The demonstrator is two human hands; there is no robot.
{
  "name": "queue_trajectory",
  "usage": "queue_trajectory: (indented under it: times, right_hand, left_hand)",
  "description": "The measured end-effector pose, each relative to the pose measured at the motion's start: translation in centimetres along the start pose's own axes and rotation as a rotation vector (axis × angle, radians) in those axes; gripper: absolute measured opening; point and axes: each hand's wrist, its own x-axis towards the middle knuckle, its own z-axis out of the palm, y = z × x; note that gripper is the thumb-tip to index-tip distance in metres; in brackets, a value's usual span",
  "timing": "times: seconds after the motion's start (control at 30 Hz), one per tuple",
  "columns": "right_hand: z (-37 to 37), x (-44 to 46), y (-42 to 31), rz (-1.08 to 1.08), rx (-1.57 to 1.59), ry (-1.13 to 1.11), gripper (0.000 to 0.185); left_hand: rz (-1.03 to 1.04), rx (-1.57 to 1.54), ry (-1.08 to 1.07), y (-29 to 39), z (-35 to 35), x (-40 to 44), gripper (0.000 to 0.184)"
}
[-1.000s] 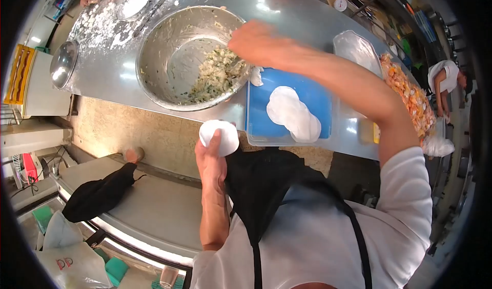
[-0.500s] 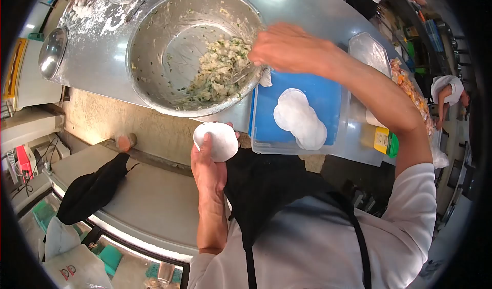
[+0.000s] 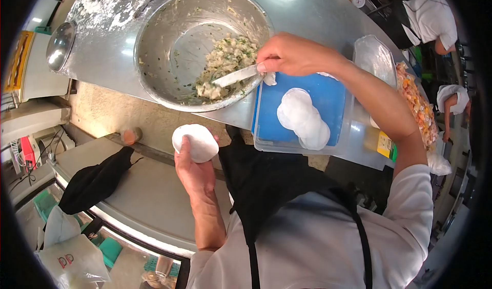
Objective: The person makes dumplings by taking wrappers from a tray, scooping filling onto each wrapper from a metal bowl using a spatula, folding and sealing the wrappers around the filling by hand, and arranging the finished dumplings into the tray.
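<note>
My left hand holds a round white dough wrapper, thumb pressed on its face, in front of the table edge. In my right hand is a flat pale spatula, closed in the fingers at its near end. A lump of filling clings to its far tip, over the big metal bowl. Chunky pale filling with green bits lies along the bowl's right side. Right of the bowl, a stack of overlapping wrappers rests in a blue-bottomed plastic tray.
Flour dusts the table's far left, near an upturned metal bowl. At right are a clear container, a yellow-green box and a heap of orange-and-pale food. Two people in white work beyond. A black cloth lies lower left.
My left hand has shifted left with the wrapper. My right hand has turned, bringing the spatula into clear view with filling on its tip. A co-worker at upper right has moved further into view.
</note>
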Motion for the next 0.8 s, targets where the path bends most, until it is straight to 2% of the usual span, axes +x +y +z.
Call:
queue_trajectory:
  times: [0.17,0.27,0.37,0.47,0.63,0.7,0.8]
  right_hand:
    - [-2.0,-2.6,-3.0,0.227,0.187,0.028,0.025]
    - [-2.0,-4.5,-3.7,0.237,0.336,0.021,0.026]
    - [-0.7,-6.2,-4.7,0.205,0.505,0.001,0.024]
    - [3.1,-6.9,-5.3,-0.099,0.135,0.251,0.025]
    - [3.4,-8.1,-6.1,-0.051,-0.028,0.279,0.026]
    - [2.3,-8.3,-7.0,-0.015,-0.03,0.268,0.024]
    - [2.6,-7.2,-7.9,-0.132,-0.124,0.329,0.03]
  left_hand:
    - [0.1,-0.162,-0.093,1.1,2.1,0.5,0.047]
    - [0.105,-0.198,-0.227,1.6,4.5,1.0,0.053]
    - [-0.022,-0.356,-0.282,1.9,6.6,1.3,0.049]
    - [-0.106,-0.463,-0.362,2.2,7.1,0.5,0.051]
    - [-0.034,-0.439,-0.322,2.0,5.2,0.4,0.053]
    - [-0.058,-0.436,-0.236,2.1,4.9,0.3,0.052]
    - [-0.043,-0.423,-0.15,1.6,4.6,-0.3,0.051]
